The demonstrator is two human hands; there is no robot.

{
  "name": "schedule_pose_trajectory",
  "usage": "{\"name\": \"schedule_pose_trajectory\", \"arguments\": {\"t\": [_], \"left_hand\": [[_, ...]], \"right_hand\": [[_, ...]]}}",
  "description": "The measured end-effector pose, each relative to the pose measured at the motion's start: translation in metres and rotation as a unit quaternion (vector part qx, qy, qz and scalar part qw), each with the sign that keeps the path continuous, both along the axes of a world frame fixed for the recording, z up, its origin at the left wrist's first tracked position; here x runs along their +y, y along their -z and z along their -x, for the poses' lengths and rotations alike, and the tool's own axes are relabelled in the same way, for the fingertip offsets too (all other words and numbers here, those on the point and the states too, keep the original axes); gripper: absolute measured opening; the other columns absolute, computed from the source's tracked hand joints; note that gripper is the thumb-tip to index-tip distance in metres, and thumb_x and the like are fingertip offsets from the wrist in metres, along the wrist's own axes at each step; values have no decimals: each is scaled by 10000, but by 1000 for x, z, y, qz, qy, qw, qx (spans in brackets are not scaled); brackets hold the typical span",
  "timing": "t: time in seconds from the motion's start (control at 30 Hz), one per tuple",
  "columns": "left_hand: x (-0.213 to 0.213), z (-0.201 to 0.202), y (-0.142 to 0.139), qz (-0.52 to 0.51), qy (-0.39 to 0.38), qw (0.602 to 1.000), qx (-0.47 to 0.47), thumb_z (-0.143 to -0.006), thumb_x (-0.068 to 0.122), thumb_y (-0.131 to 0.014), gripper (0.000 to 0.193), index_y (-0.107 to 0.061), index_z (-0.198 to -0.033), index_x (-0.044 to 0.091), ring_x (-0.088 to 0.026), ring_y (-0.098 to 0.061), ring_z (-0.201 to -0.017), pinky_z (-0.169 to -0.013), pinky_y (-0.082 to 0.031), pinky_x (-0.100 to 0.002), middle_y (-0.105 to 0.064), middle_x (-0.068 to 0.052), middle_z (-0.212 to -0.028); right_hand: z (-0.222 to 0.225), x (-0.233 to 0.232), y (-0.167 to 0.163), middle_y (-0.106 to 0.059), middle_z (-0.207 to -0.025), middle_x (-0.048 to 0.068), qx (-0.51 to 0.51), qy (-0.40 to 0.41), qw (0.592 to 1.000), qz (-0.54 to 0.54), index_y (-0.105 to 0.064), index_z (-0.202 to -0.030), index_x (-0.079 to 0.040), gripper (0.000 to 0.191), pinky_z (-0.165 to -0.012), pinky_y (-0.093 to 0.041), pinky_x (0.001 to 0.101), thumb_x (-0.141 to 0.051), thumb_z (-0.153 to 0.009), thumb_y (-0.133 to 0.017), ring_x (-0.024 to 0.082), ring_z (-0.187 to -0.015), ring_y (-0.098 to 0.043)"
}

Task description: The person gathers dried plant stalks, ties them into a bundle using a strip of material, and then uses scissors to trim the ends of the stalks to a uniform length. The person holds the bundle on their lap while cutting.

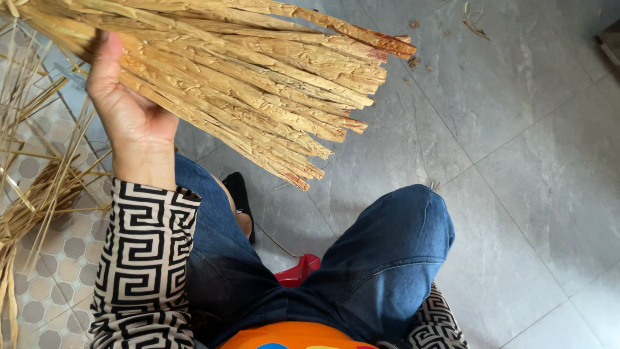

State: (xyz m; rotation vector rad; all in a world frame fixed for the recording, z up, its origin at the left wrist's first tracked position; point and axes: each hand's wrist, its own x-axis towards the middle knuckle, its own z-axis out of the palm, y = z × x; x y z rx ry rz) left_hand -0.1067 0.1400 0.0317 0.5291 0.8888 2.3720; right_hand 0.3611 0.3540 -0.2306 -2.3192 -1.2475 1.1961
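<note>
My left hand (126, 110) is raised at the upper left and grips a thick bundle of dry, flat straw-coloured stalks (258, 77). The bundle fans out to the right, its cut ends pointing down and right above my knees. The left sleeve (145, 258) has a black and beige geometric pattern. My right hand is out of sight; only a bit of patterned sleeve (436, 323) shows at the bottom right. I sit with both legs in blue jeans (381, 252) spread apart.
Loose dry straw (32, 187) lies piled at the left on a patterned tile floor. Grey stone tiles (516, 161) cover the right side, with small straw scraps (475, 22) at the top. A red seat edge (298, 270) shows between my legs, a black shoe (239, 194) beside it.
</note>
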Motion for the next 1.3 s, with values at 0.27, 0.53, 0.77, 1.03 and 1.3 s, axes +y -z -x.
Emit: {"name": "schedule_pose_trajectory", "arguments": {"t": [0.27,0.53,0.77,1.03,1.3], "left_hand": [[26,0,12,-79,34,996,-26,-950,315,-743,541,-585,-1400,58,-260,-594,-1266,-1111,-491,-429,-638,-79,-1402],[60,-46,19,-169,72,977,-108,-935,302,-710,523,-574,-1383,68,-267,-604,-1259,-1113,-513,-452,-633,-86,-1372],[32,-112,33,-162,82,965,-190,-933,268,-710,516,-562,-1388,74,-284,-603,-1307,-1140,-500,-466,-630,-89,-1376],[2,-156,60,-100,65,967,-224,-922,234,-712,510,-563,-1366,33,-272,-587,-1283,-1165,-479,-457,-627,-98,-1344],[-21,-168,79,-14,53,976,-213,-868,195,-692,536,-547,-1355,23,-278,-548,-1284,-1154,-449,-467,-598,-107,-1338]], "right_hand": [[4,-15,-10,-690,-1020,194,3,-8,1000,15,-341,-1510,-48,643,-644,-521,403,-70,-941,-640,289,-776,-669],[-20,-35,-32,-687,-1023,209,269,27,962,41,-304,-1542,-49,707,-616,-511,407,-66,-920,-638,297,-755,-663],[-59,-15,-55,-696,-992,173,448,2,892,-53,-270,-1559,-28,733,-659,-579,322,69,-899,-574,237,-770,-701],[-63,-61,-199,-603,-866,64,449,-98,794,-399,-439,-1455,3,445,-584,-490,267,70,-1062,-637,141,-635,-565],[25,-139,-249,-756,-1109,157,259,-332,807,-414,-426,-1372,-21,458,-577,-454,236,48,-1034,-727,112,-657,-579]]}}
